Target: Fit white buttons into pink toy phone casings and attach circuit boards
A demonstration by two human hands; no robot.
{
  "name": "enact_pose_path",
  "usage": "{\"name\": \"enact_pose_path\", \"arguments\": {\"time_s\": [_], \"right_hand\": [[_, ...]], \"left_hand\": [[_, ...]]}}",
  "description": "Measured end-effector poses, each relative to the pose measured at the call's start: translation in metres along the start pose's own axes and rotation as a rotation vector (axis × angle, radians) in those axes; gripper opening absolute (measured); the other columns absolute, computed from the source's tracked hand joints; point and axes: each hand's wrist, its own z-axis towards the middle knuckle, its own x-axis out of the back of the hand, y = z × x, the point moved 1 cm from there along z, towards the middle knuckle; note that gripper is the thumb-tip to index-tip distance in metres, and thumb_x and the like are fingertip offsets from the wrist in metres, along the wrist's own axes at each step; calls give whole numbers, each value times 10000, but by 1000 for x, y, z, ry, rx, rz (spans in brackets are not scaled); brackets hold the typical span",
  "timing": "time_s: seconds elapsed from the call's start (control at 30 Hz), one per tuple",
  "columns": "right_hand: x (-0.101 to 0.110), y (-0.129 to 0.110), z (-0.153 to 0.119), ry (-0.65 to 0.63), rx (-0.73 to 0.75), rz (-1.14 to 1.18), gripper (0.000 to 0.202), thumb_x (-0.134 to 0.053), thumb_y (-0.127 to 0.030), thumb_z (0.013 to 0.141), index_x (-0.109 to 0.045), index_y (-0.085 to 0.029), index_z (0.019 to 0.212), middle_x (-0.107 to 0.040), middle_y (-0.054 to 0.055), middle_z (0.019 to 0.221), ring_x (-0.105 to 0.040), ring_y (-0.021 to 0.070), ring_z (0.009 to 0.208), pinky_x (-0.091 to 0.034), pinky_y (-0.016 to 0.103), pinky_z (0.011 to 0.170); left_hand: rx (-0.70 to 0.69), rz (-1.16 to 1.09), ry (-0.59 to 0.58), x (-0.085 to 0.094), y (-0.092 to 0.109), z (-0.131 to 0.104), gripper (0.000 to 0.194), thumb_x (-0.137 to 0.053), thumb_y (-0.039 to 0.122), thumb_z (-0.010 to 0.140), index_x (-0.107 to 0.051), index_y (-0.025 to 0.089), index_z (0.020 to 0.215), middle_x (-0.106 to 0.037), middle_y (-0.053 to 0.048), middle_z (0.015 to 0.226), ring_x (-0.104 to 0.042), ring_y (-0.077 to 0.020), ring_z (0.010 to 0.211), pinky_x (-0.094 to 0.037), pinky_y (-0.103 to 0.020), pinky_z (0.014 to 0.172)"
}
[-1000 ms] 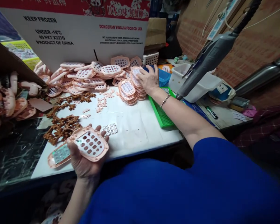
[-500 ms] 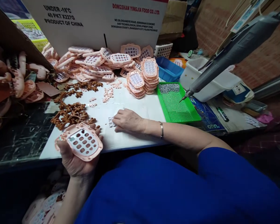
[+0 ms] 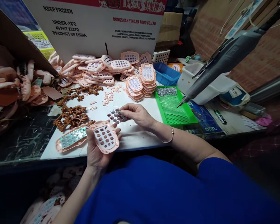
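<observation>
My left hand [image 3: 98, 157] is wrapped round a pink plastic shell [image 3: 105, 137] with a white face full of button holes, tilted above the table's front edge. Beside it, left of my thumb, lies a second pink shell half with a green circuit board [image 3: 73, 137] in it; whether the two halves are joined I cannot tell. Between thumb and fingers of my right hand [image 3: 140, 115] is a thin, see-through keypad sheet [image 3: 116, 115] with dark round buttons, raised just beyond the shell. Brown plastic parts [image 3: 72, 116] are heaped behind the circuit board.
Pink shells [image 3: 95, 67] are piled against a printed carton [image 3: 93, 40], with neat stacks [image 3: 147, 74] to their right. A green tray [image 3: 177, 109] holds small metal screws; an electric screwdriver [image 3: 214, 65] hangs over it. Small pink pieces [image 3: 108, 98] lie mid-table. Blue [image 3: 166, 74] and white bins [image 3: 205, 84] stand behind.
My right hand has lifted the keypad sheet from the white table. My left hand has moved right with the shell, and the green circuit board has come into view.
</observation>
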Motion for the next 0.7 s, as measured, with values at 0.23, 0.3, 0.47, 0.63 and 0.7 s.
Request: {"name": "enact_pose_path", "arguments": {"time_s": [0.23, 0.3, 0.47, 0.63, 0.7], "right_hand": [[-1, -7, -8, 52, -56, 9, 44, -615, -175, 793, -611, -132, 787, -623, -45, 676, -565, 36, 585, -481, 162, 558], [-2, -6, -7, 56, -40, 10, 39, -622, -166, 788, -617, -129, 779, -617, -49, 666, -548, 29, 578, -466, 157, 568], [-4, 0, -7, 15, 98, 12, 31, -643, -159, 773, -623, -140, 786, -623, -48, 713, -555, 33, 655, -473, 166, 668], [-6, 7, -9, -158, 269, -220, 44, -621, -200, 813, -633, -171, 843, -669, -4, 849, -609, 104, 852, -502, 250, 789], [-2, 5, -9, -271, 390, -474, 42, -620, -192, 824, -653, -173, 841, -702, 24, 917, -598, 152, 1019, -465, 329, 940]], "left_hand": [[-44, 102, 180, -32, -8, -6, 595, -559, 641, 801, -612, 158, 1144, -739, -84, 776, -720, -257, 641, -604, -411, 686], [-15, 103, 171, -34, -9, -6, 589, -529, 658, 809, -632, 153, 1092, -741, -93, 785, -721, -250, 645, -606, -383, 661], [127, 90, 129, -35, -11, -4, 667, -359, 718, 841, -666, 139, 960, -743, -132, 818, -721, -234, 650, -601, -336, 595], [182, 29, 90, -34, -13, -3, 705, -282, 730, 848, -664, 137, 852, -731, -106, 763, -714, -219, 648, -600, -333, 604], [122, -26, 59, -33, -13, -4, 623, -340, 690, 867, -659, 158, 922, -727, -66, 769, -714, -204, 684, -601, -346, 672]]}}
